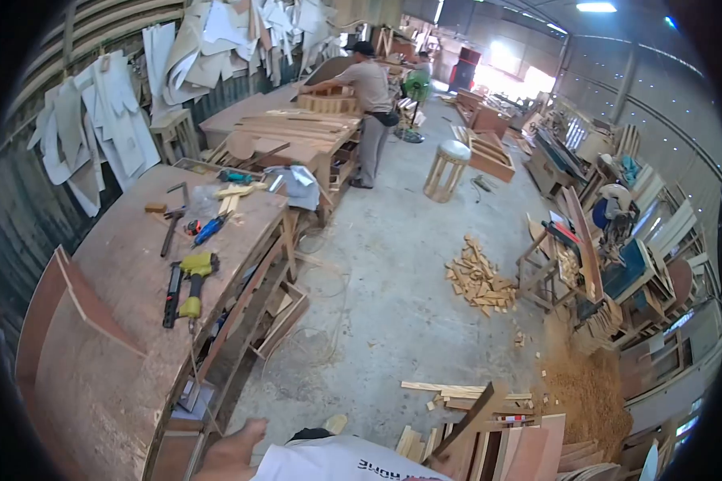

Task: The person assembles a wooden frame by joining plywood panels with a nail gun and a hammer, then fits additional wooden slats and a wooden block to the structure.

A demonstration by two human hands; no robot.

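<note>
My left hand [253, 430] hangs low beside the workbench [96, 385], near its lower shelves. Its fingers are too small and blurred to make out, and nothing can be seen in it. My right hand is not visible; the white shirt [337, 461] fills the bottom edge. Just right of the shirt, a brown board [475, 418] leans over stacked wood pieces [529, 449]. On the workbench lie a yellow-green nail gun [194, 284], a blue tool [209, 230], a hammer [171, 232] and a curved wooden piece [88, 301].
A person [369, 104] stands at a farther bench [297, 144]. A round stool [448, 170] stands on the concrete floor [377, 264]. To the right are a wood scrap pile [481, 276], sawdust [590, 385] and a saw [614, 204]. An open drawer [285, 321] juts from the workbench.
</note>
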